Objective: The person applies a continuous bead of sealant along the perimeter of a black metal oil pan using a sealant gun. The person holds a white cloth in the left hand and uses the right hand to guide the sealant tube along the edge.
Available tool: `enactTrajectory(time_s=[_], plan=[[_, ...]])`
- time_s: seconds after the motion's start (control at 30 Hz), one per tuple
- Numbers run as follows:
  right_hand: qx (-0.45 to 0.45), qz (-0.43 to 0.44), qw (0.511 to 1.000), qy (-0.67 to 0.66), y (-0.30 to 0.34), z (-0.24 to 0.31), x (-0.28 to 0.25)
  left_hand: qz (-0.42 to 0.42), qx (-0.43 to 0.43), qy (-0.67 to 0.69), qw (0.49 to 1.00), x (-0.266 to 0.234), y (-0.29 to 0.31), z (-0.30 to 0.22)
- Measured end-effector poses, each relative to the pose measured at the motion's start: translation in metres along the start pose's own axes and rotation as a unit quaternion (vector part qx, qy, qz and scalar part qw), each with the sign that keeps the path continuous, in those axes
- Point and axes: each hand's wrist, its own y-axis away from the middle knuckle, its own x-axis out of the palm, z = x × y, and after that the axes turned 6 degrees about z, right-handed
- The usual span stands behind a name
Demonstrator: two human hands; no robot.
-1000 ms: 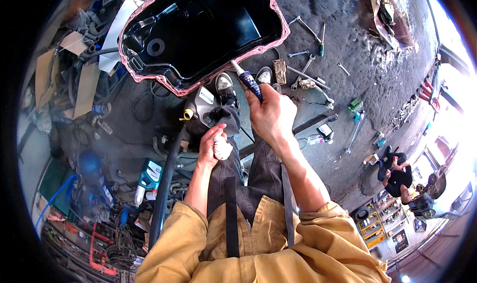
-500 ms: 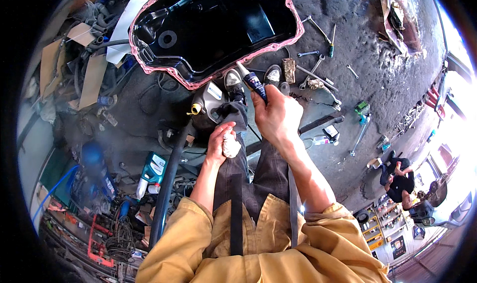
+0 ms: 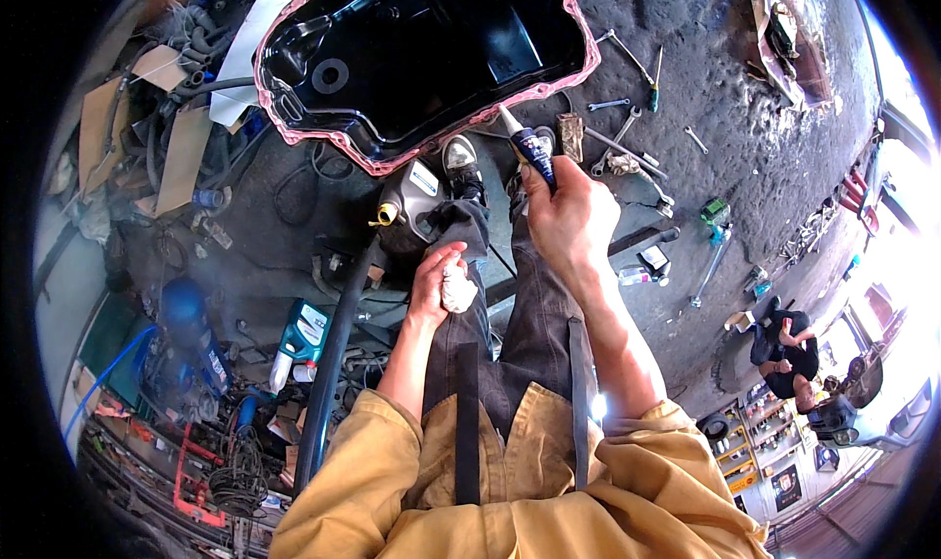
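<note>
My right hand (image 3: 573, 216) is closed around a dark blue sealant tube (image 3: 533, 155). Its pale nozzle (image 3: 510, 121) points up and left, close to the near rim of a black oil pan (image 3: 421, 78). A wavy pink sealant bead (image 3: 343, 149) runs along the pan's flange, past its bolt holes. Whether the nozzle touches the flange I cannot tell. By my left thigh, my left hand (image 3: 433, 282) is closed on a crumpled white rag (image 3: 457, 289).
A grey jug (image 3: 417, 201) stands by my left foot, under the pan's edge. Wrenches (image 3: 627, 127) and a screwdriver (image 3: 655, 93) lie on the floor to the right. A dark bar (image 3: 328, 382) rises at my left, near a teal bottle (image 3: 304, 333). Another person (image 3: 789, 353) is at far right.
My right hand has shifted to the right with the sealant tube, moving the nozzle along the pan's near rim. The left hand with the rag stays almost still.
</note>
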Motion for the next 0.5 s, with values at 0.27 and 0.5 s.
enactTrajectory(time_s=[0.27, 0.5], plan=[[-0.015, 0.021, 1.000, 0.017, 0.002, 0.012, 0.007, -0.005, -0.003, 0.011, 1.000, -0.003, 0.000, 0.003], [-0.040, 0.035, 0.998, 0.023, 0.008, 0.017, 0.013, -0.006, -0.001, 0.007, 1.000, -0.005, 0.000, 0.003]])
